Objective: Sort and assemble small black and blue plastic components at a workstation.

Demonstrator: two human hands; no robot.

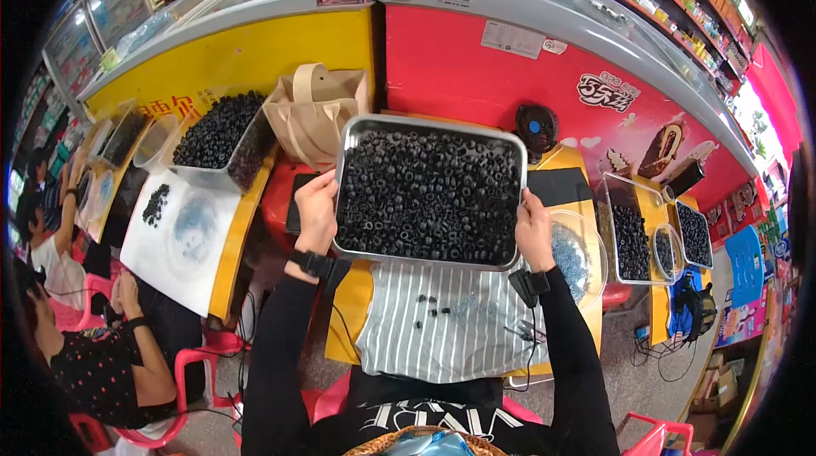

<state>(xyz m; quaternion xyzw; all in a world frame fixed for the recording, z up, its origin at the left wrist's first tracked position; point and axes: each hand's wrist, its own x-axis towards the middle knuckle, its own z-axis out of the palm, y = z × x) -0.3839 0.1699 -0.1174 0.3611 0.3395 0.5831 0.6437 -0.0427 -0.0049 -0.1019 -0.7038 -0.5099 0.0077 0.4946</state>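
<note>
A rectangular metal tray [432, 264] full of small black ring-shaped parts [429, 192] is held up in front of me over a yellow table. My left hand [315, 212] grips its left edge, and my right hand [535, 232] grips its right edge. Below the tray lies a grey-and-white striped cloth [399, 333], with several loose black parts [432, 311] and some thin clear bits on it. To the right of the cloth, partly behind my right hand, a clear round container [571, 256] holds small bluish translucent pieces.
A beige bag [319, 107] stands beyond the tray, near a small black fan [537, 129]. At left, a clear bin [217, 141] of black parts sits by white paper [161, 256]. More bins [631, 243] stand at right. Two people sit at left; freezers line the back.
</note>
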